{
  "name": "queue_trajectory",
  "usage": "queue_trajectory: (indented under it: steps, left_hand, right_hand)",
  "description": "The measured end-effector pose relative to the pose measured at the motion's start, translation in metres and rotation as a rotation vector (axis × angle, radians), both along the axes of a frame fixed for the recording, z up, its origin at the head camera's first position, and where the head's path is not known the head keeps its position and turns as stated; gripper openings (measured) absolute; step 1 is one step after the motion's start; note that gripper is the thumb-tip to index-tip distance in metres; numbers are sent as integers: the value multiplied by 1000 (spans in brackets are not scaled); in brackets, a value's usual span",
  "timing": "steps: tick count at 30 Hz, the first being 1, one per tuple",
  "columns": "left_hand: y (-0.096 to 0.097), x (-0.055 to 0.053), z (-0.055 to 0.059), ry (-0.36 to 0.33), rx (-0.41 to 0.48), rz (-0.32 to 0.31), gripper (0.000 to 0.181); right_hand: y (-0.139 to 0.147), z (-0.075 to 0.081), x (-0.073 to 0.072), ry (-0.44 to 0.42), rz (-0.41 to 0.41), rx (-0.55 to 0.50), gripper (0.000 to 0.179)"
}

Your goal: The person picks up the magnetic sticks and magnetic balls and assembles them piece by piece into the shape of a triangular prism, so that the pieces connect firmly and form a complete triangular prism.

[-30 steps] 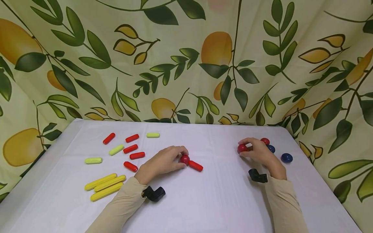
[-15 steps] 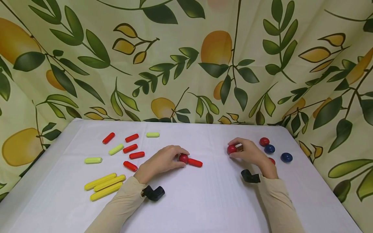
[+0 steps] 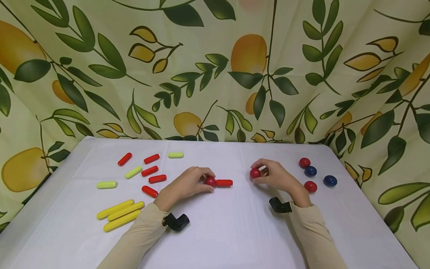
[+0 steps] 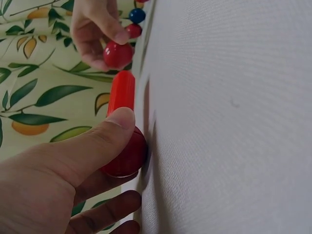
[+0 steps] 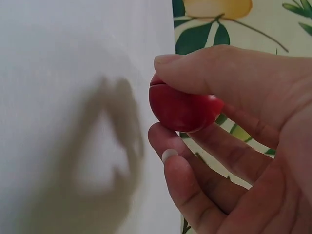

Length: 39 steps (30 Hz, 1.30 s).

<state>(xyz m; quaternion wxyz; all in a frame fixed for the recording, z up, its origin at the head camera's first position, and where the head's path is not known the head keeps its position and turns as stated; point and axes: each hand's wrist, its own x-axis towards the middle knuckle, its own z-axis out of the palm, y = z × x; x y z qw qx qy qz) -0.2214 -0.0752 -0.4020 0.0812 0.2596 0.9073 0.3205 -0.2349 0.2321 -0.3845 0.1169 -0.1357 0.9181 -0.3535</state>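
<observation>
My left hand [image 3: 188,185] pinches a red ball [image 3: 210,181] between thumb and fingers, close to the white cloth. A short red stick [image 3: 224,183] extends rightward from that ball, its end against it; the left wrist view shows the stick [image 4: 122,91] past my thumb. To the right, my right hand [image 3: 277,178] pinches a second red ball [image 3: 255,173], a gap away from the stick's free end. In the right wrist view a seam line crosses this ball [image 5: 180,108], held between thumb and fingertips above the cloth.
Several short red sticks [image 3: 149,171] and pale green sticks [image 3: 133,172] lie at the left. Nearer me are long yellow sticks [image 3: 121,220]. At the right lie red balls [image 3: 310,187] and blue balls [image 3: 330,181]. A patterned curtain [image 3: 215,74] hangs behind the table [image 3: 228,231].
My right hand has carried its red ball leftward, toward the stick, uncovering another red ball at the right. The stick at my left hand has swung from slanting to nearly level.
</observation>
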Motion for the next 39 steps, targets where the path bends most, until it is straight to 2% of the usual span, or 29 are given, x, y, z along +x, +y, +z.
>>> queue_trajectory:
  steps: [14, 22, 30, 39]
  left_hand:
    - [0, -2, -1, -7, 8, 0, 34]
    - [0, -1, 0, -21, 13, 0, 36]
    - [-2, 0, -1, -33, 23, 8, 35]
    - [0, -1, -1, -37, 33, 7, 36]
  right_hand:
    - [-21, -4, 6, 23, 111, -88, 38]
    - [-32, -5, 9, 22, 147, -80, 35]
    - [-43, -10, 10, 23, 172, -75, 36]
    - [-45, -10, 13, 35, 154, -59, 34]
